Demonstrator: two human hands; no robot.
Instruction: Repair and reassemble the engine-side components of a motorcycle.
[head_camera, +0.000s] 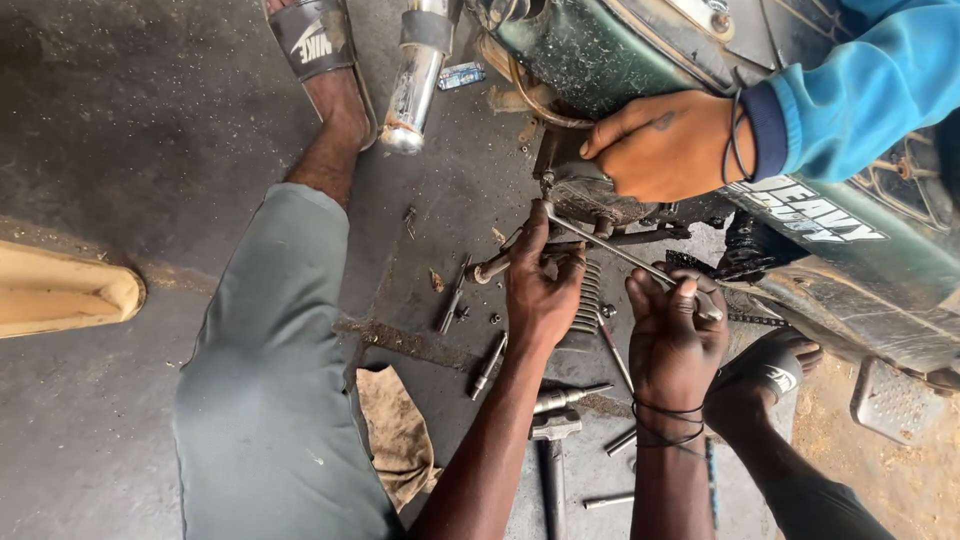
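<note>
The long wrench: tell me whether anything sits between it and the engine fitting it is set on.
Nothing visible does. The long wrench runs clear from the right hand to the engine fitting; the left hand lies below it, and another person's hand rests above.

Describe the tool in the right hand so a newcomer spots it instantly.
Start at the green motorcycle lying top right. Just below its engine, a thin silver wrench runs diagonally; the right hand grips its lower end. Unlike the tools scattered on the floor, it is raised and engaged at the engine.
</note>
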